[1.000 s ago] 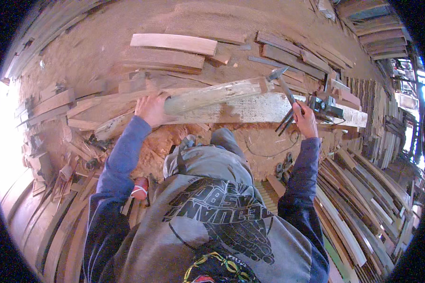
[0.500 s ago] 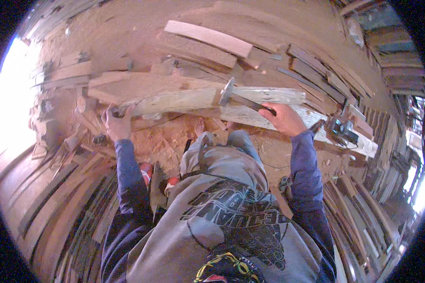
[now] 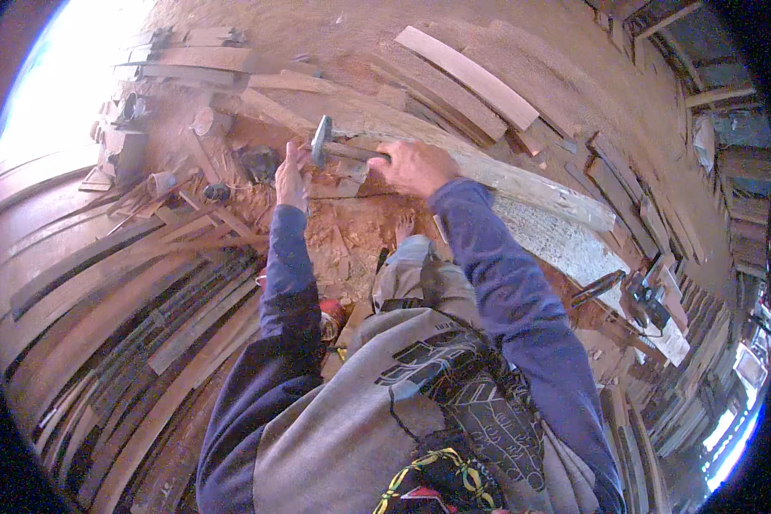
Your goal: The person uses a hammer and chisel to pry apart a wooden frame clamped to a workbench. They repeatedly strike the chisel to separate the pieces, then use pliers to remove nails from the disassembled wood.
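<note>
My right hand (image 3: 420, 167) is closed round the handle of a hammer (image 3: 321, 141). The hammer's metal head is up at the left, close beside my left hand (image 3: 291, 180). The left hand is at the left end of a long, pale wooden beam (image 3: 540, 187), with its fingers pressed together and pointing up. Whatever it may hold is too small or hidden to make out. The beam slants down to the right beneath my right hand and forearm. Alongside its near side lies a whitish, rough timber (image 3: 565, 244).
A dark power tool (image 3: 647, 304) rests at the right end of the whitish timber. Pale planks (image 3: 467, 77) lie on the dirt ground beyond the beam. Long stacked boards (image 3: 120, 334) fill the left side. A small white pot (image 3: 160, 183) stands at the left among scraps.
My view has swung left. My right hand has carried the hammer leftward along the beam, bringing its head next to my left hand. The left hand's fingers now point up.
</note>
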